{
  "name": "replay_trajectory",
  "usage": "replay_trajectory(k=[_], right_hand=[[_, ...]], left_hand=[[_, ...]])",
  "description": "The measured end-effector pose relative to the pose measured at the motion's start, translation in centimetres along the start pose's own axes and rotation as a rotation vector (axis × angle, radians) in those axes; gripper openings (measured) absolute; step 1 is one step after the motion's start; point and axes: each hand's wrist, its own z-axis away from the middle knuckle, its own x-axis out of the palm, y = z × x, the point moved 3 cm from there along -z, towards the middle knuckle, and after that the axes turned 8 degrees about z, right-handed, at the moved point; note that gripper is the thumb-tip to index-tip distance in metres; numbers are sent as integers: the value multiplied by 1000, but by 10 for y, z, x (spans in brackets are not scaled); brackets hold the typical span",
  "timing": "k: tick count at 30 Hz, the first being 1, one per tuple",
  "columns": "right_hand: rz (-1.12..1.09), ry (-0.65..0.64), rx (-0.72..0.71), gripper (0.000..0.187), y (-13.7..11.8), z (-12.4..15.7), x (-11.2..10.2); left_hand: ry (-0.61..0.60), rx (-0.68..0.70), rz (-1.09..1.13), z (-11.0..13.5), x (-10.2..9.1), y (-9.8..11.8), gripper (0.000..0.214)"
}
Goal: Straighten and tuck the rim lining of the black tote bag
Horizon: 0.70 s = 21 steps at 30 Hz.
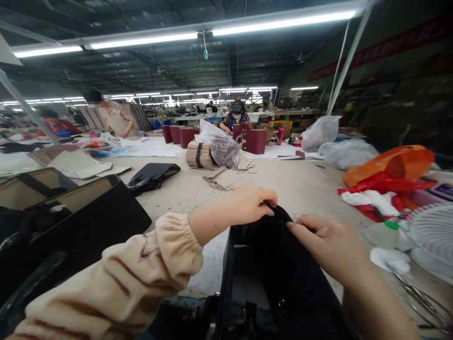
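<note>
A black bag [283, 264] stands in front of me with its opening facing up, and small metal fittings show on it. At its far top edge, my left hand [247, 203] pinches the rim between thumb and fingers. On the right side of the same rim, my right hand [325, 236] grips with the thumb on top; its fingertips are hidden behind the bag's wall. A beige sleeve [148, 264] covers my left forearm.
Black bag bodies [92, 212] and a flat black piece [154, 174] lie left. Strip bundles [200, 155] and maroon bags [254, 140] stand farther back. A white fan [433, 231], scissors [421, 297] and an orange bag [389, 165] lie right. Co-workers [118, 113] are beyond.
</note>
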Motion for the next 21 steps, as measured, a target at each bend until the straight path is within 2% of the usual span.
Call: replay_trajectory(k=[9,14,21], right_hand=[[17,33,-6,38,2,-1,1],[-2,19,15,39,0,-1,3],[-18,-4,19,38,2,-2,6]], left_hand=[[3,28,-239,-14,5,7,13],[35,-70,-285,-15,5,7,18],[51,-107,-303,-18,6,9,21]])
